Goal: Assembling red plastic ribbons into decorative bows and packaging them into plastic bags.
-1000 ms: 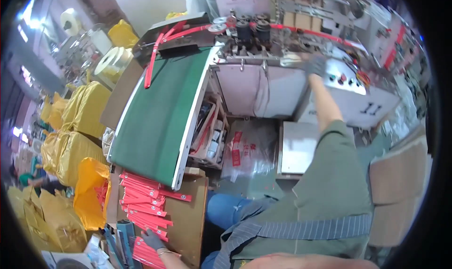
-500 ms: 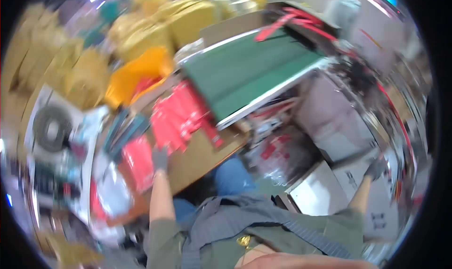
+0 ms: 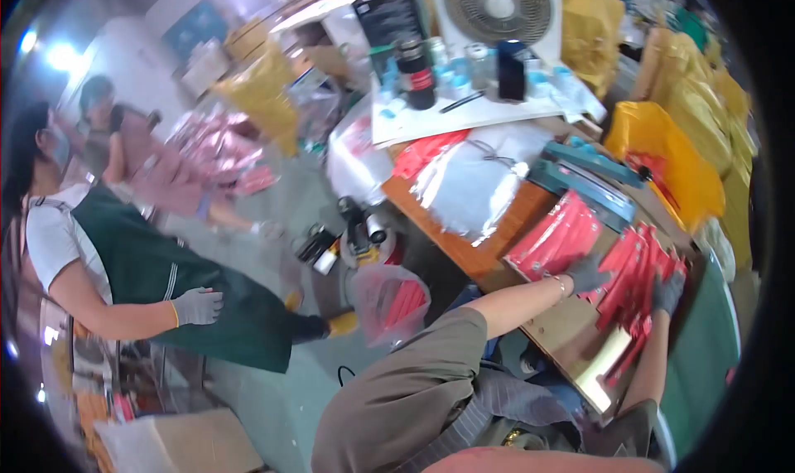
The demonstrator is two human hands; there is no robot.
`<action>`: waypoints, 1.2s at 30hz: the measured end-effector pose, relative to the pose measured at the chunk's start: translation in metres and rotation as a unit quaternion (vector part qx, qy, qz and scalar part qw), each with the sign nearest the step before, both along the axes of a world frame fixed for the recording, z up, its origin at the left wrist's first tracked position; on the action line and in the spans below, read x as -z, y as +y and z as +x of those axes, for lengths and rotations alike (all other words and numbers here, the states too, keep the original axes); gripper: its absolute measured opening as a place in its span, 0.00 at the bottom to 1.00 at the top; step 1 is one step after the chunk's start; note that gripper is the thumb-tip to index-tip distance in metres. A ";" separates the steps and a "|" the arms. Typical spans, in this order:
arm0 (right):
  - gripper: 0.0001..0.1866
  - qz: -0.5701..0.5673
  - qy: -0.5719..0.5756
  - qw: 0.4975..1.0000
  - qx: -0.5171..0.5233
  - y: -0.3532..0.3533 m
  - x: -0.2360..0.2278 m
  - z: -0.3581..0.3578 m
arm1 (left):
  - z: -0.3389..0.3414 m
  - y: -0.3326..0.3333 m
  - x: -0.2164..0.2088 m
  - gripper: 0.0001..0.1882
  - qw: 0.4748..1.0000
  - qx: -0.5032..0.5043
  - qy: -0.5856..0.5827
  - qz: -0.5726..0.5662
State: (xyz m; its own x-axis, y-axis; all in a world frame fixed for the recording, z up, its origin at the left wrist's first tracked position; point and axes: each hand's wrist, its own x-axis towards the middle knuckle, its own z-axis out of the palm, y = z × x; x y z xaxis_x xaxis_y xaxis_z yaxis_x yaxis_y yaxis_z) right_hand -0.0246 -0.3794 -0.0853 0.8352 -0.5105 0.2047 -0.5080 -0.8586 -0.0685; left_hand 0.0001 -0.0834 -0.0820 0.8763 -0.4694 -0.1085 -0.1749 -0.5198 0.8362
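Both of my hands wear grey gloves and are over the table at the right. My left hand (image 3: pixel 589 276) lies with fingers apart across the edge of a stack of flat red plastic packets (image 3: pixel 556 238). Beside it, my right hand (image 3: pixel 667 292) rests with fingers stretched along the right side of a loose pile of narrow red packets (image 3: pixel 627 267). I see neither hand closed around a packet. Some narrow red packets hang down toward the table's near edge, next to my right forearm. A teal sealing device (image 3: pixel 584 193) lies just beyond the stack.
Clear plastic bags (image 3: pixel 474 183) cover the brown table's far left part. A white shelf (image 3: pixel 464 113) holds a fan (image 3: pixel 500 7), a black bottle (image 3: pixel 416 75) and a phone (image 3: pixel 511 70). A co-worker in a green apron (image 3: pixel 178 266) stands left. A green conveyor (image 3: pixel 704 349) borders my right.
My view has swung left, bringing two other people into sight. My right hand has left the white boxes and come to the red packets. My left hand stays by the red packets.
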 end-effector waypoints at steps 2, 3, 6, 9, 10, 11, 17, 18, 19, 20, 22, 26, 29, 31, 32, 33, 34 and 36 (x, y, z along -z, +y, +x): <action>0.44 0.139 -0.049 0.989 0.005 -0.111 0.054 0.012 | 0.010 -0.007 -0.010 0.41 1.000 -0.005 0.004 -0.007; 0.44 0.145 -0.036 0.989 0.001 -0.134 0.076 0.018 | 0.016 -0.010 -0.020 0.41 0.999 0.001 0.039 -0.027; 0.47 0.130 0.056 0.990 0.014 -0.158 0.100 0.037 | 0.049 -0.029 0.011 0.41 0.996 -0.076 0.030 -0.043; 0.45 0.179 0.056 0.963 0.193 -0.233 0.108 -0.011 | 0.058 -0.084 -0.012 0.42 0.988 -0.054 0.067 -0.125; 0.39 0.168 0.048 0.975 0.140 -0.236 0.111 -0.020 | 0.059 -0.099 -0.018 0.41 0.966 -0.044 0.095 -0.236; 0.34 0.168 0.040 0.984 0.043 -0.192 0.103 0.020 | 0.073 -0.103 0.002 0.41 0.958 -0.080 0.121 -0.245; 0.23 0.768 -0.153 0.620 -0.054 0.037 0.051 0.015 | 0.052 -0.107 -0.001 0.29 0.869 -0.049 0.347 -0.349; 0.24 0.809 -0.153 0.568 -0.014 0.043 0.059 0.006 | 0.048 -0.094 -0.004 0.30 0.906 -0.055 0.320 -0.273; 0.25 0.831 -0.189 0.522 -0.015 0.050 0.064 -0.001 | 0.041 -0.084 -0.011 0.31 0.915 -0.038 0.312 -0.254; 0.26 0.854 -0.217 0.473 -0.020 0.061 0.063 -0.006 | 0.035 -0.069 -0.020 0.32 0.923 -0.030 0.302 -0.235; 0.26 0.844 -0.241 0.476 -0.053 0.084 0.041 -0.011 | 0.022 -0.042 -0.054 0.34 0.944 -0.013 0.239 -0.228; 0.32 0.657 -0.401 0.597 -0.227 0.120 -0.058 -0.020 | 0.005 -0.017 -0.117 0.46 0.922 0.078 0.043 -0.377; 0.45 0.636 -0.328 0.631 -0.298 0.096 -0.082 -0.048 | 0.004 0.001 -0.146 0.54 0.913 0.164 -0.025 -0.372; 0.48 0.618 -0.264 0.672 -0.311 0.091 -0.085 -0.060 | 0.005 0.007 -0.138 0.61 0.919 0.224 -0.028 -0.322; 0.51 0.603 -0.199 0.700 -0.327 0.093 -0.090 -0.067 | 0.005 0.008 -0.126 0.61 0.916 0.229 -0.026 -0.329; 0.54 0.611 -0.231 0.684 -0.324 0.114 -0.097 -0.067 | 0.004 0.016 -0.106 0.61 0.931 0.215 -0.074 -0.285; 0.58 0.618 -0.272 0.667 -0.315 0.134 -0.109 -0.071 | 0.001 0.011 -0.098 0.61 0.941 0.209 -0.121 -0.236; 0.58 0.605 -0.288 0.678 -0.304 0.165 -0.125 -0.075 | -0.013 0.013 -0.107 0.54 0.924 0.230 -0.149 -0.266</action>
